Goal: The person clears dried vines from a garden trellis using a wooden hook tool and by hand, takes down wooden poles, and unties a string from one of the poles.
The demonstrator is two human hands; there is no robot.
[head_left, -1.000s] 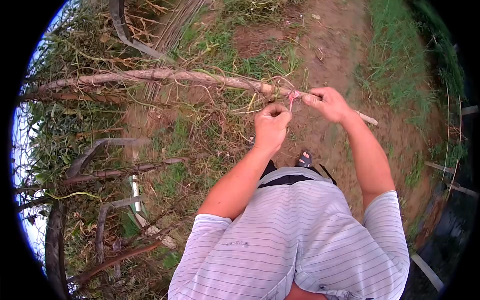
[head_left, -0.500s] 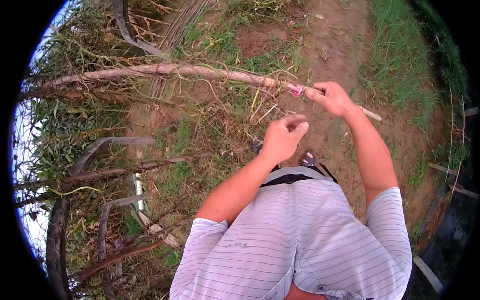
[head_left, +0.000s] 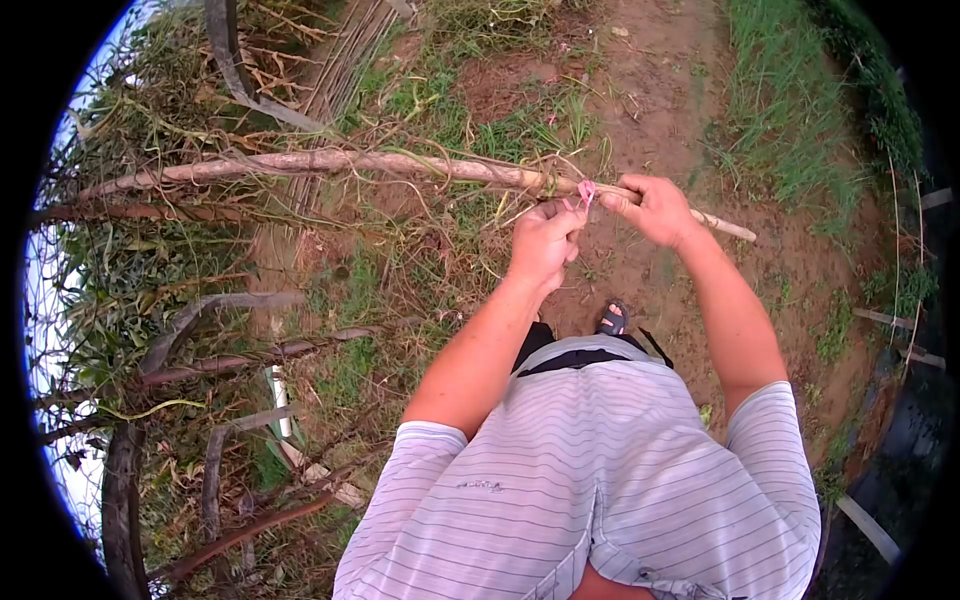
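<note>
A long wooden pole (head_left: 400, 164) with vines wound about it runs from the left to in front of me. Pink string (head_left: 586, 190) is looped around it near its thinner right end. My left hand (head_left: 545, 242) is just below the pole, thumb and fingers pinched on the pink string, which looks pulled out a little. My right hand (head_left: 655, 212) is closed around the pole just right of the string. The pole's bare tip (head_left: 735, 228) sticks out beyond that hand.
Tangled dry vines (head_left: 150, 260) and more poles (head_left: 290, 347) fill the left side. Bent dark posts (head_left: 225, 60) stand among them. A dirt path (head_left: 650, 80) runs ahead, with grass (head_left: 770, 130) on its right. Dark sheeting or water lies at the far right; I cannot tell which.
My left hand has moved up to the pole and closed on the pink string, which is now drawn out from it. My right hand stays on the pole.
</note>
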